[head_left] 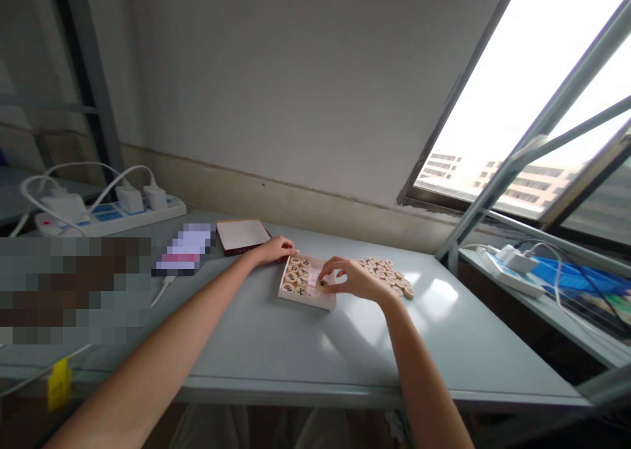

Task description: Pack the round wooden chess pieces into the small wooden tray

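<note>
The 2 hands are apart. The right hand (352,275) has thumb and fingertips pinched on a round piece (322,284) low inside the box; the fingers cover part of it, so its mark is hard to read. The left hand (277,248) touches the far left corner of the box (306,301); its curled fingers hide that corner, and I cannot tell whether they grip the rim.

In the box, 8 marked pieces (290,277) lie in 2 columns along the left side. Beside them shows a pinkish printed floor, its right part hidden by the right hand.

Right of the box, a heap (389,277) of loose pieces lies on the table (256,344), partly behind the right wrist; its count cannot be made out. Behind the left forearm lies the lid (244,234), pale inside up, its near edge partly hidden. Further left, a phone (185,248) is pixelated, with a cable (158,295) at its near end. A larger pixelated patch hides the table's left part. Beyond stands a power strip (118,222) with white plugs.
</note>
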Demonstrator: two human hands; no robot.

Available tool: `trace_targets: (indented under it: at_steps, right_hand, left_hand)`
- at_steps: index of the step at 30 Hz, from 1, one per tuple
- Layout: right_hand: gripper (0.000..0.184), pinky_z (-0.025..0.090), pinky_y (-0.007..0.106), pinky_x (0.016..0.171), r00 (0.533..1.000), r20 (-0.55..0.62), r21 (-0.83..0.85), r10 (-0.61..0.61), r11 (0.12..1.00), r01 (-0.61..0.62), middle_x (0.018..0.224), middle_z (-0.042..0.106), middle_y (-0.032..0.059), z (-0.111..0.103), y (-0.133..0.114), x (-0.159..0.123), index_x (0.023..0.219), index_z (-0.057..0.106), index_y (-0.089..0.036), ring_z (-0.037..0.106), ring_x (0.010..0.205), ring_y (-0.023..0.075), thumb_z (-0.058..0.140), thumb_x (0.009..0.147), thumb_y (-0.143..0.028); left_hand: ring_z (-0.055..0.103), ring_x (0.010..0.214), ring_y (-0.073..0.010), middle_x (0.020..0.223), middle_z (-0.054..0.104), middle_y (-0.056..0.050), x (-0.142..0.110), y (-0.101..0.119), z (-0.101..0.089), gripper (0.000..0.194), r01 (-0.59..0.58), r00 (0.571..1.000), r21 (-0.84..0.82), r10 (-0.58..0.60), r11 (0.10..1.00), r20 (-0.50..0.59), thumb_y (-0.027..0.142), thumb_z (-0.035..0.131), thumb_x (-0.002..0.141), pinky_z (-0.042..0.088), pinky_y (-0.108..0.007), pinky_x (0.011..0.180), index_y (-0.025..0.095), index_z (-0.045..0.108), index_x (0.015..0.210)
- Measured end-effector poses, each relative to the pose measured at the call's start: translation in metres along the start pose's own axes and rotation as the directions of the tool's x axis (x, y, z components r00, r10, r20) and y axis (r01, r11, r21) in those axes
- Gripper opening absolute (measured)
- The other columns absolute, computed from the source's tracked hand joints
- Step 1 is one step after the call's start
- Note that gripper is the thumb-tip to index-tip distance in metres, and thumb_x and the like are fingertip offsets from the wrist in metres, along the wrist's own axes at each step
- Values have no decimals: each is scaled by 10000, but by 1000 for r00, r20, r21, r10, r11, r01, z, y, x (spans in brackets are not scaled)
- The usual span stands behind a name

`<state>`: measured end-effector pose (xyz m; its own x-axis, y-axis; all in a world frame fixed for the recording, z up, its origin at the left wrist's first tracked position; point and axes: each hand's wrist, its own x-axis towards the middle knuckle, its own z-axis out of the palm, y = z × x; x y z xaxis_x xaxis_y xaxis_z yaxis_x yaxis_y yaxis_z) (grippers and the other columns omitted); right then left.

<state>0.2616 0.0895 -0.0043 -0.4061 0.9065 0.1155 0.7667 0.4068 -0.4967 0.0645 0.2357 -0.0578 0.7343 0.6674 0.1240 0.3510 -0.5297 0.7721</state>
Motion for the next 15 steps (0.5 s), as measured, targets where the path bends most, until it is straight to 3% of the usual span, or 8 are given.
trace_targets:
  at_steps: [3,7,11,15]
  right_hand:
    - [199,421,250,695,990,-63,-135,129,981,-137,866,564,13,-21,13,-17,870,642,-261,527,749,134,634,690,-348]
    - [162,412,296,726,955,-68,-292,289,910,-296,778,554,18,-34,40,-44,830,649,-255,514,766,163,638,679,-312]
    - [157,423,294,713,942,-122,-288,313,897,-335,860,545,48,-35,57,-62,830,634,-208,506,839,185,615,686,-267]
    - [176,414,299,731,950,-155,-304,270,902,-306,870,537,43,-30,57,-59,859,619,-205,501,833,175,603,706,-290]
  left_hand:
    - [345,464,-86,498,432,25,-1,2,0,447,6,1000,2,-6,1000,0,575,487,645,248,-221,462,131,523,608]
    - [348,460,-88,495,423,26,-2,2,-1,444,1,1000,20,-2,1000,15,572,472,658,252,-224,465,133,521,623]
    - [350,464,-92,508,425,21,0,1,-1,438,3,1000,39,-3,999,15,561,461,661,256,-227,469,128,526,634]
    - [357,473,-93,532,439,14,-1,2,-1,438,2,1000,36,-3,999,17,556,458,661,261,-227,469,125,532,647]
